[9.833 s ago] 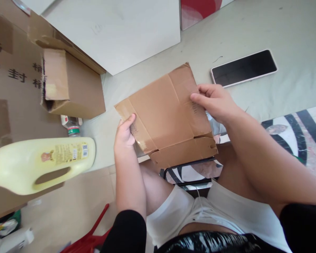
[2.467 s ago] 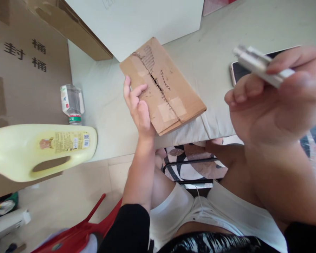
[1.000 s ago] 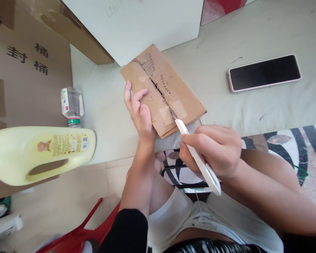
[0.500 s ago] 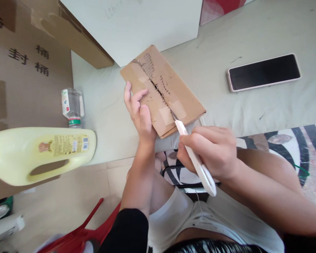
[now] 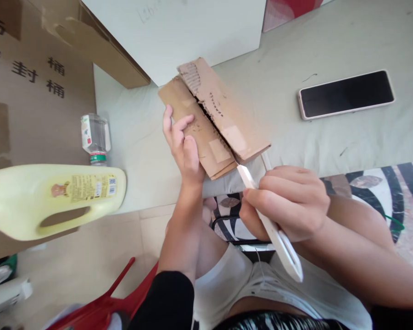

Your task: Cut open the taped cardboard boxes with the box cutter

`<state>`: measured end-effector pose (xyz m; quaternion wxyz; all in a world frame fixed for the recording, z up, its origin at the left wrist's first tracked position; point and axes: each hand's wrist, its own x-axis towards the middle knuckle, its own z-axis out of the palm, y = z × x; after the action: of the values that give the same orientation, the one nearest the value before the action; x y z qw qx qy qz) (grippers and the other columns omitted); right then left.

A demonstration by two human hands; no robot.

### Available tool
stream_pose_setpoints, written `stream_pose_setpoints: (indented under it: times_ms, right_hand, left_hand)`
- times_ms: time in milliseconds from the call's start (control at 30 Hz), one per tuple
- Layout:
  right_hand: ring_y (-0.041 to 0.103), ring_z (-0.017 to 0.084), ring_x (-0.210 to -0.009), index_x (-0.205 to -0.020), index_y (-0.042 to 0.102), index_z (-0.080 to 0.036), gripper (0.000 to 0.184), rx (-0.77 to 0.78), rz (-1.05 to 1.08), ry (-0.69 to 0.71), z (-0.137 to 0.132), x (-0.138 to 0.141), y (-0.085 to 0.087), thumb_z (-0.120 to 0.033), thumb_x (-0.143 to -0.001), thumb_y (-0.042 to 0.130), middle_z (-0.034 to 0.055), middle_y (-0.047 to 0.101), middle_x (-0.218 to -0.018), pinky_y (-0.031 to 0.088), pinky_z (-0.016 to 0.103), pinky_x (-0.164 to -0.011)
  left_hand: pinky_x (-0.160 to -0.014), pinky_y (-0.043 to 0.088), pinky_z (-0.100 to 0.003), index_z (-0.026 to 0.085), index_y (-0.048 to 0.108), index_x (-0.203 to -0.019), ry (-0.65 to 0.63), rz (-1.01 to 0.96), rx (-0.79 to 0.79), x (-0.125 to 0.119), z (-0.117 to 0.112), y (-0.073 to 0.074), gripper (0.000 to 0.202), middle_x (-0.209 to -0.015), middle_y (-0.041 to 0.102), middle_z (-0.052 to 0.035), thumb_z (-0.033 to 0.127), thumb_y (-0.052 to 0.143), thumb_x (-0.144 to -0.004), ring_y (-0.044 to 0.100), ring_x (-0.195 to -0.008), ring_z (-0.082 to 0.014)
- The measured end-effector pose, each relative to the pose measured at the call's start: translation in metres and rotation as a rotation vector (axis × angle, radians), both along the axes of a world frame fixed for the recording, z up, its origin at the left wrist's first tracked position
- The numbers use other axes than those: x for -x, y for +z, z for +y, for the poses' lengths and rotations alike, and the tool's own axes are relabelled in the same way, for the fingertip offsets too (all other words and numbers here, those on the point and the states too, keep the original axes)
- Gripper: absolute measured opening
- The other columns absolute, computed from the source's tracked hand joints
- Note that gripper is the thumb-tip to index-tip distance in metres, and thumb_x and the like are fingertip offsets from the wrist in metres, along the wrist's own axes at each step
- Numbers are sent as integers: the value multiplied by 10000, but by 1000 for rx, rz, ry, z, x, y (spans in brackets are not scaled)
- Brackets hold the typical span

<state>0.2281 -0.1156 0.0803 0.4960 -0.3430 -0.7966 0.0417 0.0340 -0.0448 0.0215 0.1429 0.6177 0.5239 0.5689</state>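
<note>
A small brown cardboard box [image 5: 232, 112] lies tilted on the pale cloth, a dark ragged slit running between its two top flaps. The right flap stands raised above the left one, and pieces of clear tape stick to both. My left hand [image 5: 186, 146] holds the box by its left side, with fingers and thumb resting on the left flap. In my right hand [image 5: 289, 199] is a white utility knife [image 5: 246, 176], gripped with closed fingers. Its tip is at the near end of the slit; the blade hardly shows.
A black-screened phone [image 5: 347, 95] lies to the right. On the left are a clear plastic bottle [image 5: 98, 133], a large yellow jug [image 5: 17, 197] and a big carton [image 5: 37, 123]. A white box [image 5: 192, 32] stands behind; a red chair [image 5: 113, 298] is below left.
The right flap has lifted and the slit has widened. My right hand has drawn the knife a little toward me and to the right. My left hand has stayed in place.
</note>
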Motion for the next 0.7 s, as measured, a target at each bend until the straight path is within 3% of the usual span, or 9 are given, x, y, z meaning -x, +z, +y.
stream_pose_setpoints:
  times_ms: [133,300,467,633,700]
  right_hand:
    - [290,94,-453,-644,415,-237,268,1,37,13,0,-1,0,-54,-696,604,-68,330,-496,284,280,-437]
    - [312,86,-450,-749,490,-234,210,45,193,-10,0,2,-2,-45,-704,570,-66,363,-518,304,265,-446]
    - [324,78,-442,-757,534,-227,139,176,372,2,-2,3,-7,-95,-750,579,-63,413,-529,317,251,-444]
    - [445,81,-438,-839,556,-223,133,247,377,152,0,-1,1,-95,-807,567,-77,466,-514,382,225,-445]
    - [494,82,-454,-883,558,-225,117,284,331,235,0,-3,4,-111,-856,553,-68,514,-531,410,219,-461]
  left_hand:
    - [-1291,277,-494,185,644,-1166,7,-4,13,0,-1,1,526,-1603,424,-163,607,380,-997,346,-1544,-301]
    - [-1319,227,-503,228,602,-1227,-13,-15,-3,-1,-3,0,543,-1637,375,-103,654,370,-982,271,-1590,-302]
    - [-1348,171,-548,370,507,-1308,-9,-21,-208,-13,-15,2,593,-1655,321,12,779,402,-891,154,-1635,-288]
    - [-1343,170,-576,412,499,-1328,-71,68,-249,-19,-31,1,779,-1664,283,8,826,664,-689,84,-1638,-346]
    - [-1343,167,-568,399,479,-1384,-76,96,-221,-19,-35,2,776,-1662,265,-10,738,708,-724,121,-1629,-357]
